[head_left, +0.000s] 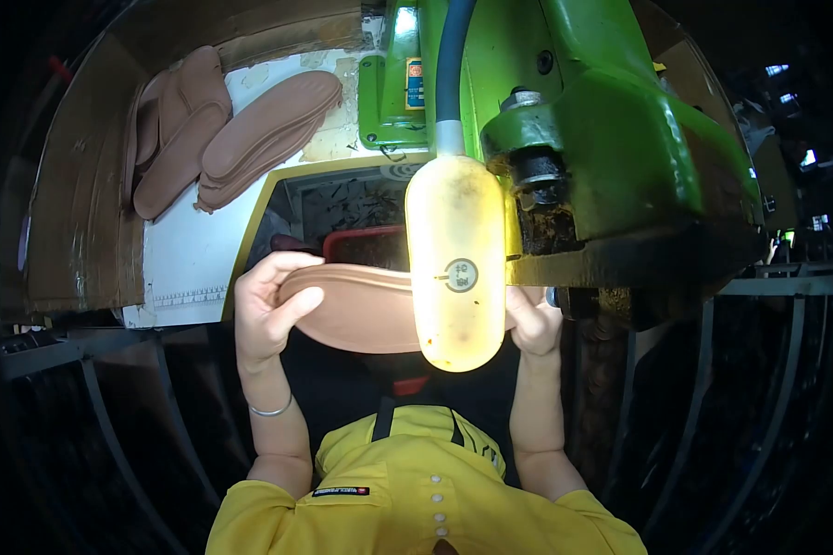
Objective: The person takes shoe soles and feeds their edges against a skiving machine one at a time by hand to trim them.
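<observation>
A tan-brown shoe sole lies lengthwise between my two hands, its raised rim toward the machine. My left hand grips its left end, thumb on the near face and fingers behind. At the other end, my right hand pinches the sole, though a lit lamp hides much of that end and some of the fingers. Directly beyond the sole stands a green machine, its dark metal lower part close to my right hand.
The glowing yellow lamp hangs on a dark flexible neck over the sole. Stacked soles and loose ones lie on the white tabletop, beside cardboard walls. A red tray sits in the scrap-strewn recess behind my hands.
</observation>
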